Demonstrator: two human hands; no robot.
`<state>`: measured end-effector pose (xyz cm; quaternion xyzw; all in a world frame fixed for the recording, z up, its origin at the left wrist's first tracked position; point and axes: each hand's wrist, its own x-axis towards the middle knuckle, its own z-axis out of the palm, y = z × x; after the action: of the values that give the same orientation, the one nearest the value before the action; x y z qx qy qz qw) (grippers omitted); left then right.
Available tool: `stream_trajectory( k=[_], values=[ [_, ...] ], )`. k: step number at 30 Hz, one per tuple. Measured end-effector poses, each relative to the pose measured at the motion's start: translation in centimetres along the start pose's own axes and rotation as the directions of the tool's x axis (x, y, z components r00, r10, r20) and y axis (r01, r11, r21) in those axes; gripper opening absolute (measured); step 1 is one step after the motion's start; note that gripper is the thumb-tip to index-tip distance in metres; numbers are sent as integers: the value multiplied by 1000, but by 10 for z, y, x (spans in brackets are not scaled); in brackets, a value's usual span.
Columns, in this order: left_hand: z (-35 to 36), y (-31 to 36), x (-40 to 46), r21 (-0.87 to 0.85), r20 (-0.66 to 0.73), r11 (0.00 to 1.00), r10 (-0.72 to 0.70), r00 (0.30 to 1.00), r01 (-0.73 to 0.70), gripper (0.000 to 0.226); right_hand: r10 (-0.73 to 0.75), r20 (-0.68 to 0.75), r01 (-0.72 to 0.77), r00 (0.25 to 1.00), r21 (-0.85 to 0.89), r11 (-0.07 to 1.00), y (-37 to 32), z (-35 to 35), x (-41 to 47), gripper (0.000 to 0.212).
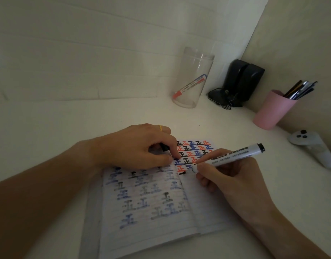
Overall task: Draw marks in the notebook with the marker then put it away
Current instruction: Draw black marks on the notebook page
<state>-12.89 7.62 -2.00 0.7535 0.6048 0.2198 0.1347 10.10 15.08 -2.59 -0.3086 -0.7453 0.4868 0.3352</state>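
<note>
An open lined notebook (155, 206) lies on the white desk, its pages filled with black, blue and red marks. My right hand (230, 180) grips a white marker with a black end (233, 157), its tip down on the right page beside a fresh black stroke. My left hand (140, 146) presses on the top of the left page and curls around a small black object, likely the marker's cap (164, 147). A gold ring shows on one finger of that hand.
A clear jar (193, 77) with red and blue markers stands behind the notebook. To its right are a black device with cables (239, 83), a pink cup of pens (273, 109) and a white controller (314, 148). Walls close the back and right.
</note>
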Motion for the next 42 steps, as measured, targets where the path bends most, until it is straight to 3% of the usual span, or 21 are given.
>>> stream_trajectory(
  k=[34,42],
  values=[
    [1,-1,0,2,-18,1000,-1,1000,1,14,-49,62,45,997,55,997,-1,-1,-2,12],
    [2,-3,1,-2,-20,1000,7,1000,-7,14,-66,43,67,997,-21,998,0,0,-1,13]
  ],
)
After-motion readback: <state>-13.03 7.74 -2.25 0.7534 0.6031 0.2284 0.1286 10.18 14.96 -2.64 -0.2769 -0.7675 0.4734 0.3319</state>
